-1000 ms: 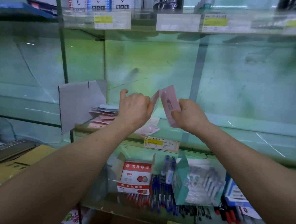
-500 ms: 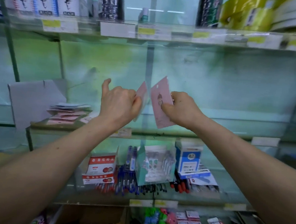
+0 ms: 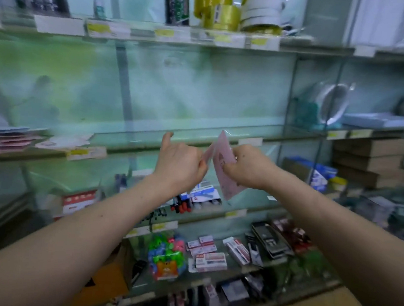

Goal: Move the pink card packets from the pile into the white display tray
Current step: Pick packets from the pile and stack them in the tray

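My right hand pinches a pink card packet held upright in front of the glass shelf. My left hand grips the edge of a second pink packet right beside it, thumb sticking up. The pile of pink card packets lies far left on the middle glass shelf, blurred. No white display tray shows in this view.
Glass shelves run across the view. Tape rolls stand on the top shelf. Pens and boxes fill the shelf below my hands, small packets lower down. Cardboard boxes are stacked at right.
The view has swung right and down, so the pile slid to the far left edge and the grey card panel left the view. Both hands still hold packets close together.
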`<state>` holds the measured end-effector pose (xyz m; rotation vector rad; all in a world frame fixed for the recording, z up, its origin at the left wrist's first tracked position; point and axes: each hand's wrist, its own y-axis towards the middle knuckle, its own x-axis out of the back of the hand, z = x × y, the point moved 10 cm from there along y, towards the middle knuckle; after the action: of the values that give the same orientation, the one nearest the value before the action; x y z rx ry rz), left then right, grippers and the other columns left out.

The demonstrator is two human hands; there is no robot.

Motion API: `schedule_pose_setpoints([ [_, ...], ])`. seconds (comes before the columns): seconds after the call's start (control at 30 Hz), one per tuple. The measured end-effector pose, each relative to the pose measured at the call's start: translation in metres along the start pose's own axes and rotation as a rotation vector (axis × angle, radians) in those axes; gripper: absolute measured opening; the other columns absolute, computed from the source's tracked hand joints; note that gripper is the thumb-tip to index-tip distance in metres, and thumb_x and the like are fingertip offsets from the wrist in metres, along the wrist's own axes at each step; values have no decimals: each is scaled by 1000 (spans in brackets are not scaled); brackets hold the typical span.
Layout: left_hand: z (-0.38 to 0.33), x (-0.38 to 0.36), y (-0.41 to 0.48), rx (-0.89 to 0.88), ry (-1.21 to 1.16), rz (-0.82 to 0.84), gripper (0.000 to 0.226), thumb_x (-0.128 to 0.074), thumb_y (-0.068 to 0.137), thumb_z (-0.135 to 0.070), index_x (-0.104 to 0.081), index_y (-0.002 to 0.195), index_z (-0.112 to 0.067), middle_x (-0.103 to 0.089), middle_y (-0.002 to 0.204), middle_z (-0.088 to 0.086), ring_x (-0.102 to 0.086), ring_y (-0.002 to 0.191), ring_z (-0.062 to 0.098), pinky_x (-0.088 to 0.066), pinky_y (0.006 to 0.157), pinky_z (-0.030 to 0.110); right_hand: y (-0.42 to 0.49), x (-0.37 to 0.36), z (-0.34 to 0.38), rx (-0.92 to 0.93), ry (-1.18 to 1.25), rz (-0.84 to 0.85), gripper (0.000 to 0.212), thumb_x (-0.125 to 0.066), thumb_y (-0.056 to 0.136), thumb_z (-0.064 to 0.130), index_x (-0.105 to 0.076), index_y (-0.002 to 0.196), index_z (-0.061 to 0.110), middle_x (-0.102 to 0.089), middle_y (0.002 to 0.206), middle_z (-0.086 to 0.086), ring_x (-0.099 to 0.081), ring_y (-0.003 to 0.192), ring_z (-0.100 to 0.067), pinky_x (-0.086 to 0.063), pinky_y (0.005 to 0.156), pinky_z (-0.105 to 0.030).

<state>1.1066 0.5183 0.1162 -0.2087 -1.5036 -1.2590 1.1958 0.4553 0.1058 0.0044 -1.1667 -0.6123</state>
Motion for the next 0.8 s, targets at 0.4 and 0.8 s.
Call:
schedule_pose_setpoints([
  [0.4,-201,-78,-35,-303,82,236,41,-36,101,-36,-66,80,-19,-71,84,7,-64,91,26,-13,113,49,-140,-21,-196,-472,-211,149,31,-45,95,28,-59,108,5,-63,114,-18,-60,104,-33,-44,77,-31],
  [0.8,-349,-107,-55,-569,132,338,14,-51,93,-19,-65,91,-20,-70,99,3,-49,114,27,-1,115,57,-254,-2,-327,-871,-258,205,18,-45,95,13,-58,84,17,-65,77,-8,-64,69,-24,-49,55,-30],
])
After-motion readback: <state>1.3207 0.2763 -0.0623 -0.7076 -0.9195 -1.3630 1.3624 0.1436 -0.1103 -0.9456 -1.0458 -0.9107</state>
